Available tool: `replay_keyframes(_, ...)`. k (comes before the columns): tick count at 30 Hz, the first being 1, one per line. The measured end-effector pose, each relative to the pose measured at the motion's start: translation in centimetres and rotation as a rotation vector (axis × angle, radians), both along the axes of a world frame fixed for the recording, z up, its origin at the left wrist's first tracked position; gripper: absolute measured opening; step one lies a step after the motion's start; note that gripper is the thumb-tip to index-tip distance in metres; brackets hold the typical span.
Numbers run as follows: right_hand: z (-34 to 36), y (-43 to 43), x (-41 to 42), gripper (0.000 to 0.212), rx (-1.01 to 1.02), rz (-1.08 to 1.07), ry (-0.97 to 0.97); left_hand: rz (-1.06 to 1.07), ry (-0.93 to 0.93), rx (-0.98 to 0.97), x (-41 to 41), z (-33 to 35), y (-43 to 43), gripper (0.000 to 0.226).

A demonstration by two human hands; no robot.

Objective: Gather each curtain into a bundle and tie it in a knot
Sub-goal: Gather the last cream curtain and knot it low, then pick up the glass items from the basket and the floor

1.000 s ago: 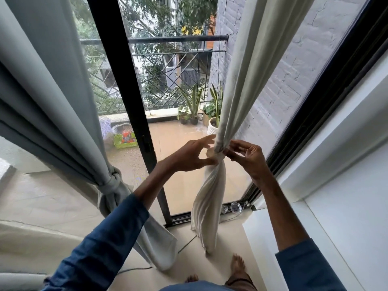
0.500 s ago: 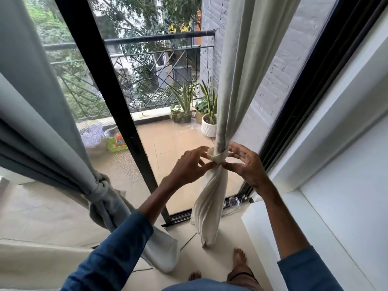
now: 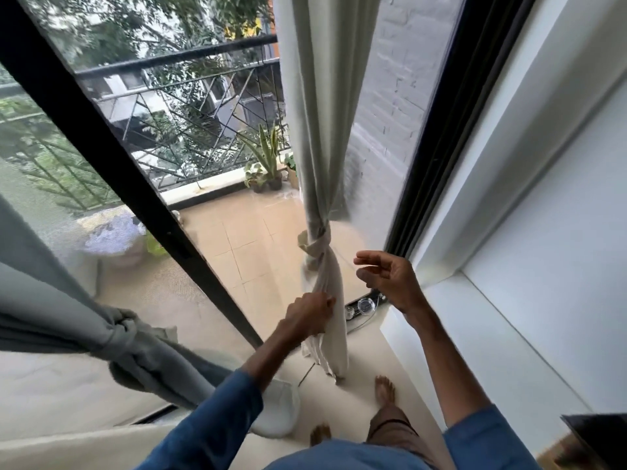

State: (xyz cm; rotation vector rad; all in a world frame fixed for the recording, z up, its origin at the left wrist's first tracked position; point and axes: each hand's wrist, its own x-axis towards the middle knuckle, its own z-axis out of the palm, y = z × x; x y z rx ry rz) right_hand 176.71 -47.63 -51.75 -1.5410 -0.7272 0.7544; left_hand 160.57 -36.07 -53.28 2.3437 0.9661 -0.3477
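The cream curtain (image 3: pixel 319 96) hangs in front of the glass door, drawn into a bundle and tied in a knot (image 3: pixel 317 244) above both hands. Below the knot, the loose tail (image 3: pixel 334 320) of the cloth drops to the floor (image 3: pixel 369 354). The tail is gripped by the left hand (image 3: pixel 310 315), whose fingers (image 3: pixel 327 303) are pressed into the folds on its left side. The right hand (image 3: pixel 390 279) is held in the air to the right of the tail, apart from the cloth, with its fingers (image 3: pixel 369 257) loosely spread and curled around nothing.

Left of the left hand, a grey curtain (image 3: pixel 68 310) is seen already knotted (image 3: pixel 120 329), its end trailing across the floor. Between the two curtains the black door frame (image 3: pixel 112 157) runs diagonally. Just beyond the right hand, a cable with clear bulbs (image 3: pixel 364 305) lies at the foot of the door track, partly hidden by the tail. A white ledge (image 3: pixel 481 334) and wall close off the right side. Through the glass, a balcony railing (image 3: pixel 190 106) and potted plants (image 3: pixel 266 164) are visible. Bare feet (image 3: pixel 385 390) stand below the hands, near the tail.
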Motion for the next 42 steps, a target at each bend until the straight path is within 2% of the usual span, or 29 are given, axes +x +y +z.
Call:
replay_keyframes(3, -0.5, -0.9, 0.9, 0.031, -0.027, -0.039, 0.023, -0.144, -0.017, 0.017, 2.7, 0.1, -1.6, 0.033)
replay_keyframes(6, -0.6, -1.7, 2.4, 0.028, -0.048, -0.081, 0.043, -0.1, -0.08, 0.009, 5.8, -0.3, -2.3, 0.051)
replay_keyframes(11, -1.3, -3.2, 5.9, 0.025, -0.107, -0.166, 0.108, -0.093, -0.138, -0.027, 11.6, -1.3, -3.0, 0.038)
replay_keyframes(14, -2.8, -4.1, 8.5, 0.023, -0.175, -0.207, 0.16, -0.014, -0.071, -0.051, 15.2, -4.0, -2.8, 0.029)
replay_keyframes(19, -8.6, -5.2, 14.0, 0.018, -0.312, -0.253, 0.281, 0.162, 0.07, -0.172, 19.5, -12.4, -1.1, 0.032)
replay_keyframes(22, -13.7, -5.1, 16.5, 0.018, -0.402, -0.288, 0.352, 0.239, 0.165, -0.221, 20.1, -19.0, 0.0, 0.023)
replay_keyframes(27, -23.9, -3.2, 18.5, 0.02, -0.519, -0.286, 0.401, 0.362, 0.199, -0.291, 20.2, -30.3, 0.8, 0.032)
replay_keyframes(30, -32.2, -1.3, 18.9, 0.025, -0.572, -0.31, 0.454, 0.427, 0.232, -0.346, 20.3, -39.3, 0.8, 0.033)
replay_keyframes(35, -47.0, 1.8, 18.0, 0.04, -0.667, -0.316, 0.506, 0.43, 0.229, -0.421, 23.7, -46.2, 0.4, 0.025)
replay_keyframes(38, -57.9, 3.8, 17.2, 0.048, -0.725, -0.306, 0.494, 0.406, 0.224, -0.373, 25.5, -53.2, 1.6, 0.031)
replay_keyframes(42, -66.6, 7.3, 17.5, 0.046, -0.785, -0.352, 0.475, 0.534, 0.198, -0.413, 26.8, -64.4, 3.6, 0.044)
